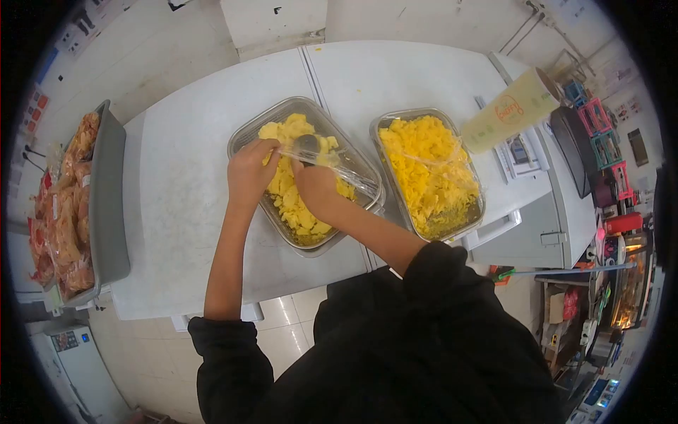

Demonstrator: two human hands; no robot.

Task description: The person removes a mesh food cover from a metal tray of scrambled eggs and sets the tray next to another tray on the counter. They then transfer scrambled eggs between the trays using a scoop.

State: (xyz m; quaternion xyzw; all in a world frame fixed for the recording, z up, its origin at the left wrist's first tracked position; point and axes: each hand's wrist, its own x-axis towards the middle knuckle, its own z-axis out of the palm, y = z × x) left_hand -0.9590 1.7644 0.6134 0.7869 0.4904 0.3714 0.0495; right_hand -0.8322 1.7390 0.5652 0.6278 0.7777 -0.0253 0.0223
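Observation:
A metal tray (pixel 248 126) of yellow chunks (pixel 298 212) lies before me on the white worktop. My left hand (pixel 253 169) is closed at the tray's left side, pinching the edge of a clear plastic film (pixel 353 177). That film runs in folds across the tray to its right corner. Over the chunks, my right hand (pixel 316 187) is closed by the film, its fingertips partly covered. Just above its fingers is a dark rounded object (pixel 306 147), its kind unclear. A second metal tray (pixel 484 212) holds fluffier yellow pieces (pixel 427 169) under clear film.
At the left, a grey bin (pixel 113 212) is packed with bagged meat-like pieces (pixel 67 226). A tall printed cup (pixel 512 109) stands beyond the second tray, near a small scale-like device (pixel 521 152). Coloured baskets (pixel 604 148) line the right side.

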